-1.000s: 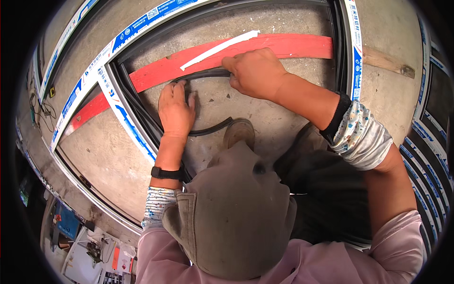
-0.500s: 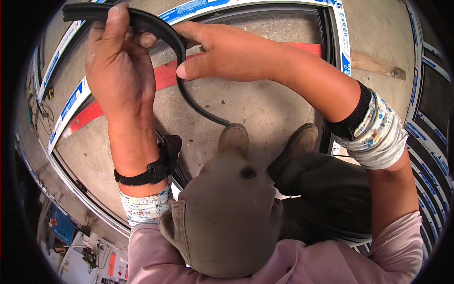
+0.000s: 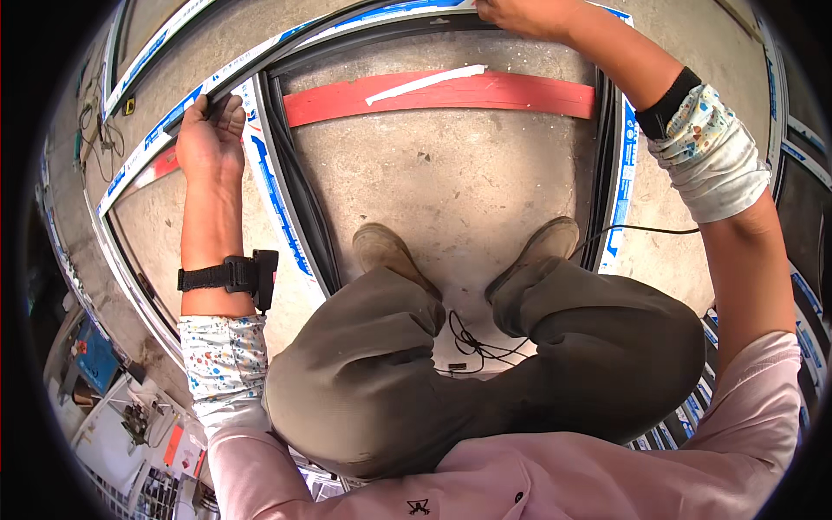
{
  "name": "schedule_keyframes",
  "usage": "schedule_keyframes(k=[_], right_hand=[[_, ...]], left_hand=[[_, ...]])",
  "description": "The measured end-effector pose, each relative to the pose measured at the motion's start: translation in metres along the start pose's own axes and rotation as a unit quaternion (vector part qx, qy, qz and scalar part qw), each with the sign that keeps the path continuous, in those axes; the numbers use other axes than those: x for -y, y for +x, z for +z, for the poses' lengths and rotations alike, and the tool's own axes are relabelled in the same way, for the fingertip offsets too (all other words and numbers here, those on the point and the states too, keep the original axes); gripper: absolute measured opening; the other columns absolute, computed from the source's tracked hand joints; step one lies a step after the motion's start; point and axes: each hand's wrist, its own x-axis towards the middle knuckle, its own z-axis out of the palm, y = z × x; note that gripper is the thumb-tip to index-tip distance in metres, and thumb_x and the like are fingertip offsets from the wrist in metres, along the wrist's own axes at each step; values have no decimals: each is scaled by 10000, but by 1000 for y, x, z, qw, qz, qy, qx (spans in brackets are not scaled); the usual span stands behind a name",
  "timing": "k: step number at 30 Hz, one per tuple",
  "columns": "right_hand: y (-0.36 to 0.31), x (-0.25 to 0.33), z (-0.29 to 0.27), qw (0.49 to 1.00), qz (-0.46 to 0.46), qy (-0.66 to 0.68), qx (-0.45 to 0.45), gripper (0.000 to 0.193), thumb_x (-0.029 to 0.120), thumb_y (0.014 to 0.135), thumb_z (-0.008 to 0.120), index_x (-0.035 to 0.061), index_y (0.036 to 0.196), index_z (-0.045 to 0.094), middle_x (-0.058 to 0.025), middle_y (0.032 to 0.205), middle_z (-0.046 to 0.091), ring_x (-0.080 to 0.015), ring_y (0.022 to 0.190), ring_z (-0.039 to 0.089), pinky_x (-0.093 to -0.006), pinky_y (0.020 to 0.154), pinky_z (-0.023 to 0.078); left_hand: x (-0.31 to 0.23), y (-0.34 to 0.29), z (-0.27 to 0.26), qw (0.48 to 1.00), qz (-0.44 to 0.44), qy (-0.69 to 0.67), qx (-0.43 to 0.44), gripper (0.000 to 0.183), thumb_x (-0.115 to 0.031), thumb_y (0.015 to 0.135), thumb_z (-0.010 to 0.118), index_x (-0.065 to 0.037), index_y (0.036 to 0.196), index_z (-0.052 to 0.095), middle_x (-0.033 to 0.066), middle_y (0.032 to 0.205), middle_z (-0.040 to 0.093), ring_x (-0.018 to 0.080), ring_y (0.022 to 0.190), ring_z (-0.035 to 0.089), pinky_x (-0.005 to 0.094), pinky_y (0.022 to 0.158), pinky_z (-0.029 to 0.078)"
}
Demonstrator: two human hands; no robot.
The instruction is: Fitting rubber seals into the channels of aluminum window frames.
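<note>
At the upper left, my left hand (image 3: 211,143) has its thumb and curled fingers around a long black rubber strip (image 3: 286,48). The strip stretches up and right along the far bar of a metal frame (image 3: 438,19) covered in blue-and-white protective film, then leaves the picture at the top. My right hand (image 3: 533,16) is at the top edge, its fingertips at that far bar. The picture's edge cuts off part of it, so what its fingers hold does not show.
A red board (image 3: 529,93) lies across the floor inside the frame, with a white strip (image 3: 425,84) on it. A black cable (image 3: 472,342) coils between my knees. More film-wrapped frames (image 3: 793,147) stand at the right. At lower left is a cluttered white surface (image 3: 113,442).
Both hands have moved apart, the left one down and left, the right one up and right. The black strip, curled before, is now stretched along the frame. My knees now show.
</note>
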Motion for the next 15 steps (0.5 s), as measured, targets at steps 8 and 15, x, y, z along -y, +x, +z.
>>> schedule_keyframes(k=[8, 15], right_hand=[[-36, -77, 33, 992, 124, -26, -15, 276, 210, 847, 585, -19, 998, 618, -251, 1054, 626, -412, 1004, 604, -492, 889, 481], [-128, -68, 42, 986, 157, -34, 35, 273, 265, 950, 569, 36, 1098, 557, -186, 1081, 597, -394, 1079, 562, -479, 925, 458]], left_hand=[[88, 13, 46, 985, -172, -11, 30, 215, -143, 986, 456, 47, 1062, 524, 205, 843, 673, 276, 731, 697, 373, 600, 596], [113, -22, 48, 981, -176, -63, 49, 167, -56, 978, 468, 50, 1098, 516, 191, 915, 669, 287, 774, 701, 351, 641, 621]])
